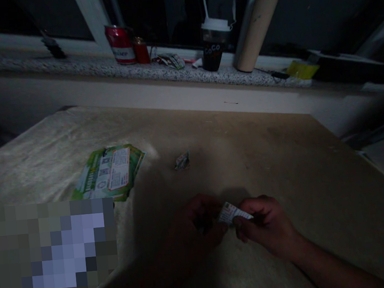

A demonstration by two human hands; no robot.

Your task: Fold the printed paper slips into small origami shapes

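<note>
Clearly, the folded paper (232,213) is between the two hands, near the front of the table (274,163). The right hand (269,224) pinches it at the right end, with the thumb laid on the printed face and the fingers behind. The left hand (195,226) is in deep shadow, but its thumb and fingers seem to close on the left end; how firmly they press, I cannot tell.

In my judgement this paper is very light and rather thin, a little stiff where it is folded, and easy to crease or tear. It probably slips little, so a soft pinch at the edges or the corners should be enough; a strong squeeze could spoil the flat shape.

Farther on the table stands a small paper shape (182,161), with sharp corners and angled sides, apart from both hands. To the left lies a loose pile of green leaflets (109,173), flat, printed and slightly fanned out; their surface is perhaps smooth. The table covering is brownish and dull, with soft wrinkles at the left side. Behind, the speckled stone sill (169,74) carries a red metal can (121,45), a lidded cup (213,48) and a round cardboard tube (259,26), which leans.
</note>
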